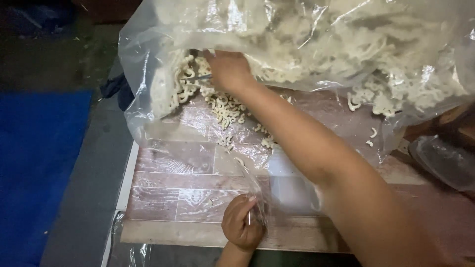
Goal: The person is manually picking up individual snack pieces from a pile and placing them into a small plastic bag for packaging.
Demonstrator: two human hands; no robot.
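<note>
Inside the big clear plastic bag (148, 118), the right hand (228, 69) is pushed in through the bag's open mouth, which lies on the wood-patterned counter (163, 198). Its fingers (210, 57) curl into the heap of pale, curly cracker pieces (188, 79); how tightly they close on the pieces cannot be told, since the back of the hand hides them. The heap lies ahead of this hand and to its left, against the far-left wall of the bag, with a looser trail of pieces (227, 111) spilling back along the forearm toward the mouth. More of the same pieces fill the raised upper part of the bag (346, 39), above and to the right of the arm.

Nearer the body, the left hand (241, 226) is closed in a fist, pinching the bag's lower edge (255, 190) against the counter. So the right hand is the one at the pieces; the left stays well apart from them. A blue mat (39, 163) lies on the floor to the left.
</note>
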